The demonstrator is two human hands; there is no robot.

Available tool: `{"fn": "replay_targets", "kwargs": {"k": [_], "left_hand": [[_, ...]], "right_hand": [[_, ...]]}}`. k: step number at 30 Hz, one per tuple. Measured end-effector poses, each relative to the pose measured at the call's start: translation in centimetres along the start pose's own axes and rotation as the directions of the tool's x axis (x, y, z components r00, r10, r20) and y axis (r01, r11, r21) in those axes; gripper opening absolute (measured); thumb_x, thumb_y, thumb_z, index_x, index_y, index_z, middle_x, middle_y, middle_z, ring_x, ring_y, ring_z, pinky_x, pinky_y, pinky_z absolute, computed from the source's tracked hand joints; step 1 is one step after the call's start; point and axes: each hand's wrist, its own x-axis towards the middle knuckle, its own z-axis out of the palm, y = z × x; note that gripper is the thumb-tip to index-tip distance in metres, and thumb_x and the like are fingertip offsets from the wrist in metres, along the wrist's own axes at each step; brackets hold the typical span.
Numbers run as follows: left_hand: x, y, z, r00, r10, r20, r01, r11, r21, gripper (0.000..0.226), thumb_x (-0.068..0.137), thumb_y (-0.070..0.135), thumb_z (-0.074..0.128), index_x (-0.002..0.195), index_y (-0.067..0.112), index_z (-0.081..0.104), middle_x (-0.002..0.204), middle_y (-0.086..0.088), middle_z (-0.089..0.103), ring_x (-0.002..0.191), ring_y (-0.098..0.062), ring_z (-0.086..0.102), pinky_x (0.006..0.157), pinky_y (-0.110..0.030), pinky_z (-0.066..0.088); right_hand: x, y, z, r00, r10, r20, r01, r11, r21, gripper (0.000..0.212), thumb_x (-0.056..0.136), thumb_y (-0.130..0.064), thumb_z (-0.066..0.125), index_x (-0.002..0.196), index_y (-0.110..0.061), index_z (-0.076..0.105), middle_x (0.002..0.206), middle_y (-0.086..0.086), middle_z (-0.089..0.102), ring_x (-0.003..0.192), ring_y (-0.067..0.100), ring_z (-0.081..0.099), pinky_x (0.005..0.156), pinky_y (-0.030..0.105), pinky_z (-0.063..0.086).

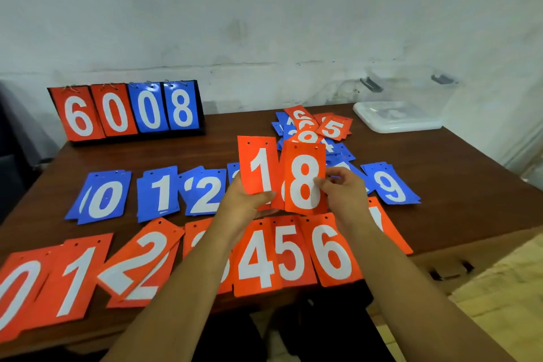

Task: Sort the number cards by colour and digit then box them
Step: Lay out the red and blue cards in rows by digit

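Red cards (pixel 258 256) are lying face up in a front row on the worktop (pixel 205 150), and blue cards (pixel 160 194) are lying in a row behind them. A mixed pile (pixel 311 129) is sitting further back. The red 1 card (pixel 258 167) and the red 8 card (pixel 304 179) are being held upright, overlapping. The clear box (pixel 411 91) is standing at the far right.

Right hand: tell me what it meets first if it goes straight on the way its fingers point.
The right hand points left, pinching the red 8 card. Going straight on, it would probably meet the red 1 card held by the left hand first, though depth is unclear.
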Motion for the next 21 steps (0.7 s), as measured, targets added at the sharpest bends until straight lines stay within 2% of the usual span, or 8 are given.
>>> {"fn": "replay_targets", "kwargs": {"k": [2, 5, 7, 9, 12, 15, 18, 21], "left_hand": [[-0.8, -0.3, 0.3, 0.997, -0.024, -0.070, 0.028, 0.998, 0.055, 0.077, 0.077, 0.019, 0.083, 0.139, 0.032, 0.039, 0.127, 0.000, 0.060, 0.111, -0.027, 0.064, 0.077, -0.048, 0.062], [-2.3, -0.4, 1.0, 0.993, -0.085, -0.082, 0.090, 0.994, 0.056, 0.061, 0.084, 0.035, 0.075, 0.133, 0.042, 0.040, 0.123, 0.004, 0.062, 0.102, -0.024, 0.069, 0.071, -0.046, 0.063], [-3.2, -0.4, 1.5, 0.988, -0.137, -0.066, 0.137, 0.991, -0.007, 0.046, 0.090, 0.046, 0.065, 0.132, 0.043, 0.047, 0.114, 0.006, 0.068, 0.092, -0.020, 0.073, 0.070, -0.045, 0.063], [-4.2, -0.7, 2.0, 0.987, -0.154, -0.052, 0.156, 0.987, 0.027, 0.036, 0.090, 0.051, 0.062, 0.124, 0.042, 0.055, 0.108, 0.009, 0.070, 0.090, -0.017, 0.073, 0.075, -0.044, 0.062], [-5.2, -1.9, 2.9, 0.996, -0.081, 0.046, 0.069, 0.975, 0.212, 0.035, 0.087, 0.040, 0.071, 0.119, 0.044, 0.057, 0.111, 0.013, 0.071, 0.096, -0.013, 0.072, 0.082, -0.043, 0.061], [-5.9, -2.3, 3.8, 0.999, -0.023, 0.032, 0.014, 0.971, 0.239, 0.034, 0.086, 0.030, 0.075, 0.102, 0.052, 0.054, 0.105, 0.020, 0.068, 0.095, -0.009, 0.069, 0.077, -0.036, 0.061], [-6.0, -2.4, 4.9, 0.999, -0.044, 0.021, 0.038, 0.976, 0.215, 0.037, 0.087, 0.031, 0.073, 0.117, 0.043, 0.055, 0.113, 0.014, 0.068, 0.101, -0.012, 0.068, 0.084, -0.043, 0.060], [-5.8, -2.0, 6.5, 0.997, -0.082, 0.007, 0.079, 0.977, 0.197, 0.042, 0.087, 0.031, 0.073, 0.124, 0.036, 0.053, 0.120, 0.008, 0.067, 0.105, -0.016, 0.068, 0.086, -0.047, 0.059]], "right_hand": [[-1.0, 0.4, -0.9, 1.000, 0.010, -0.010, -0.011, 1.000, -0.012, 0.020, 0.087, -0.019, 0.071, 0.105, -0.023, 0.062, 0.101, -0.002, 0.067, 0.094, 0.019, 0.068, 0.072, 0.035, 0.059], [-2.7, 1.0, -2.0, 0.999, 0.018, -0.028, -0.020, 0.997, -0.075, 0.022, 0.088, -0.022, 0.070, 0.109, -0.023, 0.062, 0.104, -0.002, 0.067, 0.093, 0.017, 0.067, 0.064, 0.026, 0.054], [-3.9, 1.5, -2.6, 0.999, 0.038, -0.031, -0.040, 0.997, -0.067, 0.024, 0.088, -0.023, 0.070, 0.110, -0.022, 0.062, 0.103, -0.003, 0.068, 0.092, 0.016, 0.067, 0.066, 0.028, 0.056], [-5.1, 2.0, -2.9, 0.998, 0.068, -0.013, -0.068, 0.997, -0.033, 0.019, 0.087, -0.024, 0.072, 0.103, -0.025, 0.062, 0.100, -0.004, 0.069, 0.090, 0.015, 0.068, 0.071, 0.034, 0.060], [-6.5, 2.5, -2.9, 0.998, 0.067, 0.021, -0.067, 0.997, -0.032, 0.017, 0.085, -0.024, 0.074, 0.097, -0.025, 0.062, 0.095, -0.007, 0.069, 0.085, 0.012, 0.069, 0.071, 0.034, 0.061], [-6.9, 2.4, -3.7, 0.998, 0.051, 0.033, -0.050, 0.998, -0.026, 0.016, 0.085, -0.024, 0.073, 0.096, -0.026, 0.061, 0.094, -0.008, 0.069, 0.085, 0.011, 0.069, 0.069, 0.033, 0.061], [-6.1, 2.3, -5.6, 0.999, 0.041, -0.016, -0.042, 0.997, -0.061, 0.014, 0.086, -0.024, 0.072, 0.088, -0.030, 0.060, 0.088, -0.012, 0.067, 0.082, 0.009, 0.066, 0.058, 0.026, 0.056], [-4.7, 2.6, -8.8, 0.992, 0.062, -0.108, -0.067, 0.997, -0.049, 0.012, 0.088, -0.024, 0.071, 0.086, -0.031, 0.061, 0.088, -0.012, 0.065, 0.084, 0.008, 0.064, 0.062, 0.027, 0.054]]}}
